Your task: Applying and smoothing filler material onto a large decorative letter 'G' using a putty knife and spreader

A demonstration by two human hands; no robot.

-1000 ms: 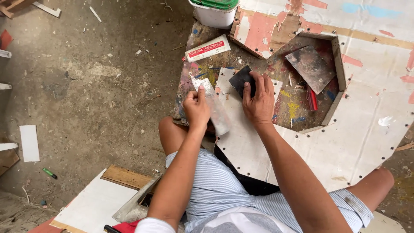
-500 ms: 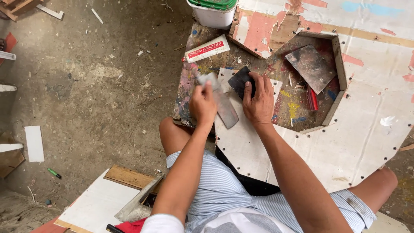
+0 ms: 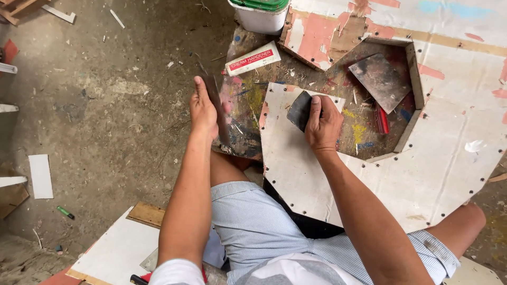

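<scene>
Gripped edge-on in the left hand is a thin dark scraper blade, held above a paint-stained board. A smaller dark scraper is clamped by the right hand and pressed onto a white panel. A white tube lies near a white bucket.

A dusty concrete floor carries a paint-smeared board beside the left fingers, a white panel under the right fingers, a white tub beyond them, and 1 green marker.
</scene>
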